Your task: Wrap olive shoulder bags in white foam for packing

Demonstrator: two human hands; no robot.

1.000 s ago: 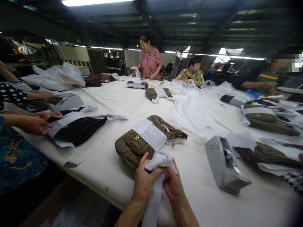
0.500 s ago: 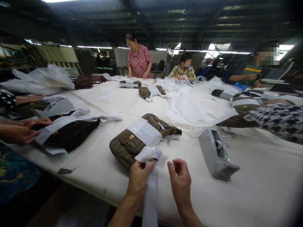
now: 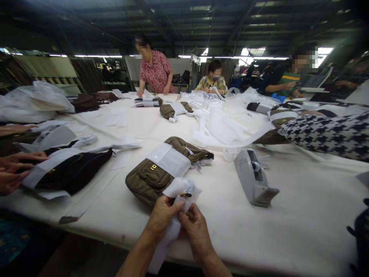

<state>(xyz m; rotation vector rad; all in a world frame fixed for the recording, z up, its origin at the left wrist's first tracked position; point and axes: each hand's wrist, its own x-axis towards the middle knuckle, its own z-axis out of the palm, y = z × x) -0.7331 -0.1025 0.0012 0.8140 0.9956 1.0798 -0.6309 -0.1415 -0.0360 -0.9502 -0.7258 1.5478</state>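
The white wrapping strip is pinched by the left hand and, seemingly, the right hand beside it. Two-handed work is resumed.

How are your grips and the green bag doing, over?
Left grip pinching white strip; right grip at it too. Green bag on table, white band round it. Tape dispenser off right, out of the way.

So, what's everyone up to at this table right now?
The person's left hand and right hand hold a soft white strip beside an olive bag, which lies on the table with a white band around it. A gray tape dispenser stands to the bag's right. Over at the left, a co-worker's hands are at a black bag.
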